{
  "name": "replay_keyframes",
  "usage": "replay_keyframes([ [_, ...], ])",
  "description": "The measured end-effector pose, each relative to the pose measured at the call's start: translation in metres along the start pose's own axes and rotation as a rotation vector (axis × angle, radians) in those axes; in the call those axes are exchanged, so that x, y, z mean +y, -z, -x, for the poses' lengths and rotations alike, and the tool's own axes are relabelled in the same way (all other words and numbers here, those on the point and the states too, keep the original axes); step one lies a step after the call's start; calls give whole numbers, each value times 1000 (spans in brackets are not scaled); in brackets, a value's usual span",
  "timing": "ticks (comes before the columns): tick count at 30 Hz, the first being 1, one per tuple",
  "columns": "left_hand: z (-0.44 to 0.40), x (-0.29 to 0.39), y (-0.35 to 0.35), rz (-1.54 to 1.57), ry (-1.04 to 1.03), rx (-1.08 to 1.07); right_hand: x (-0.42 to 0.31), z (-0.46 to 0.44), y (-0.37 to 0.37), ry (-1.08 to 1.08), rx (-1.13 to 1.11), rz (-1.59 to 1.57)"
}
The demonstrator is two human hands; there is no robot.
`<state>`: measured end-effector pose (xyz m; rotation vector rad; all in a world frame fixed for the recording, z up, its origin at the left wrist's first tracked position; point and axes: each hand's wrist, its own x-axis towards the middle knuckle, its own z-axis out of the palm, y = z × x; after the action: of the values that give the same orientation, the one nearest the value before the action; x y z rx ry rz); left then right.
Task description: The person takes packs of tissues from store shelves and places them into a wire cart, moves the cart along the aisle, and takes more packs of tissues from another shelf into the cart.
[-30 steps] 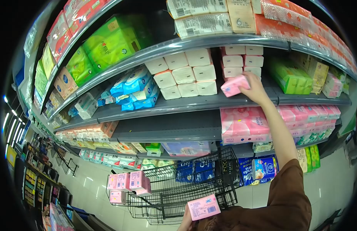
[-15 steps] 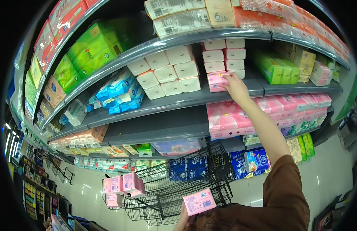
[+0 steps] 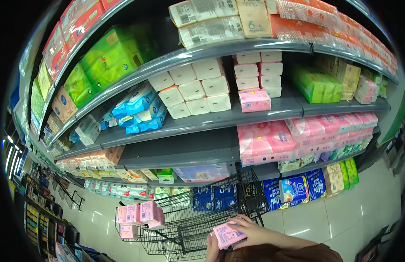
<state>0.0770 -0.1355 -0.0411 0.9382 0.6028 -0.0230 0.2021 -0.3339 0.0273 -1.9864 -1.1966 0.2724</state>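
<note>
A pink tissue pack [image 3: 228, 236] is held low in front of me, between my two hands. My left hand [image 3: 212, 248] grips its left side, and my right hand [image 3: 248, 231] closes over its right side and top edge. Another pink pack [image 3: 255, 101] lies on the middle shelf [image 3: 202, 122], in front of two stacks of pink and white packs [image 3: 258, 72]. More pink packs [image 3: 139, 215] sit at the left end of the black wire cart [image 3: 189, 236].
White packs [image 3: 193, 89] and blue wipes [image 3: 139, 107] are left on the same shelf, a green pack [image 3: 318, 85] right. Large pink bundles [image 3: 266, 142] lie one shelf lower. Blue bags [image 3: 294, 190] stand near the floor behind the cart.
My right hand has let go of the pink pack on the shelf and come down to the pack in my left hand. The shelf pack now rests before the stacks.
</note>
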Motion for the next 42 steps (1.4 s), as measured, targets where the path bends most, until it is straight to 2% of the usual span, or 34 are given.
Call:
replay_keyframes([
  [2,4,5,-4,-50,32,31,-12,12,-18,-90,46,110],
  [5,-9,-6,-1,-94,6,-13,-2,16,-4,-83,79,-107],
  [6,-16,-13,4,-94,-27,-62,5,16,7,-41,139,-46],
  [8,-23,-10,4,-66,-51,-105,31,5,46,138,437,20],
  [9,-24,-6,-1,-34,-36,-97,24,-1,85,-7,471,125],
  [10,-24,-3,-4,1,-21,-88,47,0,109,67,696,122],
  [11,-26,-3,-1,28,-14,-100,41,-5,144,-189,754,89],
  [12,-29,-5,3,56,-8,-114,38,-9,180,-256,868,68],
  [13,-32,-6,7,86,-1,-128,45,-17,215,-189,988,91],
  [14,-30,-4,7,90,-19,-145,81,-22,248,-132,1098,253],
  [15,-24,-1,7,94,-35,-158,80,-29,283,-68,1113,204],
  [16,-21,1,8,100,-60,-168,69,-39,341,-104,1113,520],
  [18,-20,-5,19,120,-79,-124,85,-54,389,-70,1046,578],
  [21,-10,-2,15,144,-107,-80,98,-76,438,-127,708,502],
  [24,-9,-3,19,159,-77,-60,112,-104,456,-479,489,312],
  [27,-13,0,20,158,-57,-41,144,-116,436,-149,617,464],
  [28,-11,4,15,165,-65,-60,147,-115,433,-192,604,477],
  [31,-15,5,10,148,-65,-46,151,-109,407,-145,725,587],
  [32,-17,3,12,132,-62,-28,144,-104,393,-104,839,772],
  [35,-33,0,15,73,-48,-15,98,-94,332,24,1177,727],
  [36,-36,4,9,97,-42,-27,93,-83,300,73,1170,744],
  [38,-37,15,-4,110,2,-27,74,-48,207,3,900,518],
  [40,-42,13,-10,72,18,-47,66,-24,106,-114,475,-112],
  [41,-48,6,-10,32,5,-68,89,-5,41,-112,310,-55],
  [42,-54,2,-12,-7,-14,-90,83,14,-7,-186,124,-126],
])
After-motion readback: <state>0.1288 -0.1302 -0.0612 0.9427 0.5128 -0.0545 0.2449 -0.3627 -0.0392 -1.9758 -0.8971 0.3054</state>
